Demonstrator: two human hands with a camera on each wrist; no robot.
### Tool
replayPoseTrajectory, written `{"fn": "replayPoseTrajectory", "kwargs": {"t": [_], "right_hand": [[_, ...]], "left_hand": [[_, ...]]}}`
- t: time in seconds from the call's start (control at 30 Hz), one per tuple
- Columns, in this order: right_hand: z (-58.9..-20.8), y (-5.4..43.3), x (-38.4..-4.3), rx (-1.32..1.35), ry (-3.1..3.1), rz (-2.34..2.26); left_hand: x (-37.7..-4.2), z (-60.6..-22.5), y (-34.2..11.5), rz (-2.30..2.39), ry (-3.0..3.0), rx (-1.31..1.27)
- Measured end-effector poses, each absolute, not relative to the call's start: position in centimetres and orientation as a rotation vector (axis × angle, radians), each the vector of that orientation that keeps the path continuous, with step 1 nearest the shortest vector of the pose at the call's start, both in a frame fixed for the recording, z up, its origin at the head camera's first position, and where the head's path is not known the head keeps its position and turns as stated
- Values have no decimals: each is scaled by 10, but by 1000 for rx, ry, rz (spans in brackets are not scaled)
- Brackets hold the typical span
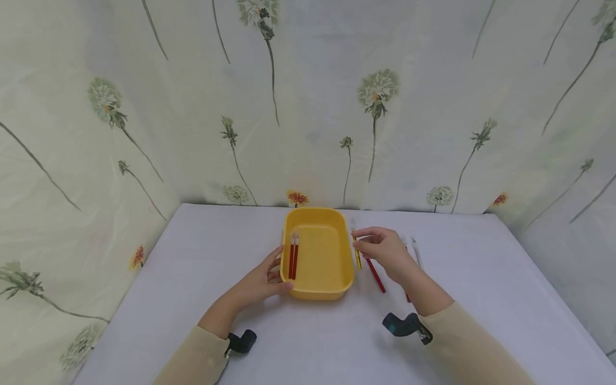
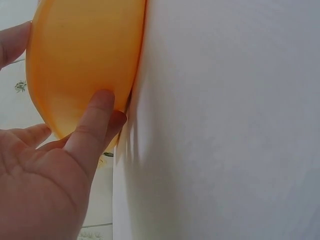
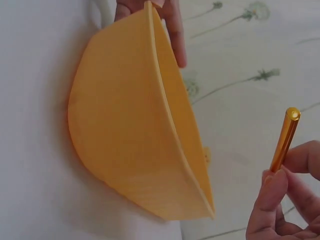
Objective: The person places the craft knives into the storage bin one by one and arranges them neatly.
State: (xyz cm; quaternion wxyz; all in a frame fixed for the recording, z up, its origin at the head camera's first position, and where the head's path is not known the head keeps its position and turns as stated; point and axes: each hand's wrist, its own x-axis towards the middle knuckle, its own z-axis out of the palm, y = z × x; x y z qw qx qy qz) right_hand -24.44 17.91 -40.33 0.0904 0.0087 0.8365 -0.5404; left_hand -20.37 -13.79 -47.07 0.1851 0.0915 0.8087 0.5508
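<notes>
My left hand [image 1: 262, 278] grips the near left corner of a yellow plastic tray [image 1: 320, 295], with the thumb on the near wall and the fingers along the left side. Inside the tray, against its left wall, two red pen-like sticks [image 1: 293, 262] with pale tips lie side by side. Just beyond the right rim, my right hand [image 1: 385, 251] pinches a slim yellow pen-like stick [image 1: 357, 259] between thumb and fingers. Its glossy round end shows in the right wrist view, above the fingertips [image 3: 275, 185]. Exactly what kind of stick it is cannot be made out.
A red stick [image 1: 376, 276] lies on the white table [image 1: 337, 342] below my right hand. Partly hidden by that arm lies another red stick [image 1: 408, 297], and a pale stick [image 1: 417, 252] lies to its right. A flower-printed cloth [image 1: 308, 133] hangs behind the table.
</notes>
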Motion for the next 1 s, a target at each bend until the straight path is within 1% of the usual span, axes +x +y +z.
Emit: {"fn": "replayPoseTrajectory", "kwargs": {"t": [0.2, 0.5, 1.0], "right_hand": [[-407, 160, -251, -5, 2460, -1612], [-412, 131, -260, 52, 2390, -1649], [-438, 91, -279, 32, 2325, -1712]], "left_hand": [[-204, -471, -138, 1548, 2284, 262], [-206, -473, -139, 1569, 2262, 273], [-207, -475, -140, 1590, 2238, 316]]}}
